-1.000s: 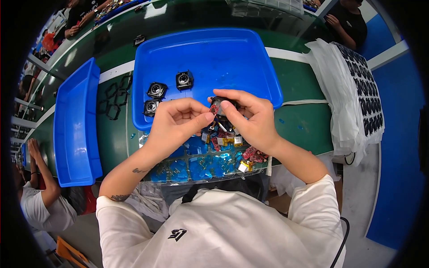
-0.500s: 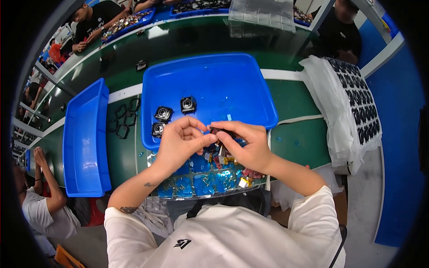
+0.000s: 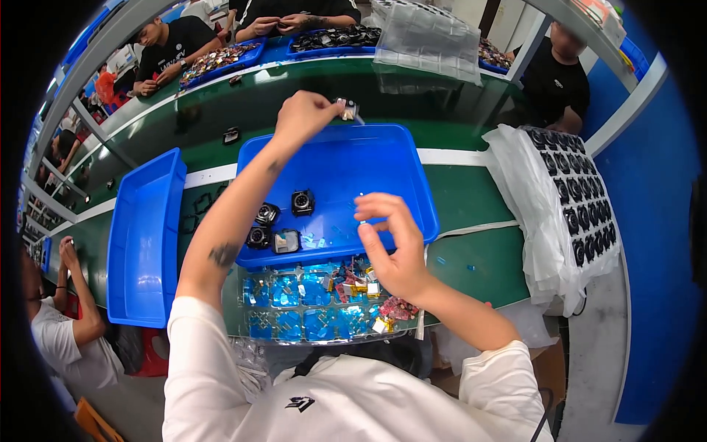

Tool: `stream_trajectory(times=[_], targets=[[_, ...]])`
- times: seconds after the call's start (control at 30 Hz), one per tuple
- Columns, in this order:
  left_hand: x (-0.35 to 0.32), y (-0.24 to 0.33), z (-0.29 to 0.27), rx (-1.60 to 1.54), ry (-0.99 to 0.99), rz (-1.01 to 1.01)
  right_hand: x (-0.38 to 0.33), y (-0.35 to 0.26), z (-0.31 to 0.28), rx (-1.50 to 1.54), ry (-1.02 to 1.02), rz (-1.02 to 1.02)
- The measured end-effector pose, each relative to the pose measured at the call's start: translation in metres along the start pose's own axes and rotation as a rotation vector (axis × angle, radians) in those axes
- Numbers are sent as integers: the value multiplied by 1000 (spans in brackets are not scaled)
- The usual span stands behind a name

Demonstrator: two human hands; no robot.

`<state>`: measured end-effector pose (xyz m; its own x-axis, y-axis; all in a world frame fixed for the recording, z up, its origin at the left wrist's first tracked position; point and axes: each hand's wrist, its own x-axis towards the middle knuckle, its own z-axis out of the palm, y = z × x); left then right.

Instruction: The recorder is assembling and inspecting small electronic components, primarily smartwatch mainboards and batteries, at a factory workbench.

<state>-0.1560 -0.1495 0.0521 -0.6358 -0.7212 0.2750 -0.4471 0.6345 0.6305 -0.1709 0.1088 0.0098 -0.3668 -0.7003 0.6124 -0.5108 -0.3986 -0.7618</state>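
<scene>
My left hand [image 3: 302, 118] reaches over the far rim of the blue tray [image 3: 353, 158], out above the green surface. Its thumb and fingertips pinch a small square electronic module [image 3: 347, 109] with a pale inside. My right hand [image 3: 401, 250] hovers over the tray's near right side, fingers half curled and apart from the thumb; it appears to hold nothing. Several black watch-like housings [image 3: 302, 202] lie in the tray's left part. Beside them is a square black housing with a pale inside [image 3: 286, 241]. Bits of blue film [image 3: 315, 241] lie nearby.
In front of me, a clear compartment tray [image 3: 305, 324] holds blue-film pieces and small circuit parts [image 3: 357, 283]. An empty-looking blue tray [image 3: 143, 243] stands left. Black parts fill stacked trays [image 3: 574, 184] at right. Another module [image 3: 231, 135] lies on the green surface [image 3: 294, 82]; co-workers sit across.
My hands have come apart. The left has gone far forward with the module; the right has opened and stays over the tray's near side. A square housing now shows near the tray's front.
</scene>
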Motion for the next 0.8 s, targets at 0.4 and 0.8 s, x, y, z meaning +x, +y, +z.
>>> stream_trajectory(times=[0.4,0.8], targets=[[64,-35,63,278,-93,-217,2,4,1,-388,-586,-373],[-140,-2,-20,-432,-108,252,1,2,-2,-139,-472,-154]])
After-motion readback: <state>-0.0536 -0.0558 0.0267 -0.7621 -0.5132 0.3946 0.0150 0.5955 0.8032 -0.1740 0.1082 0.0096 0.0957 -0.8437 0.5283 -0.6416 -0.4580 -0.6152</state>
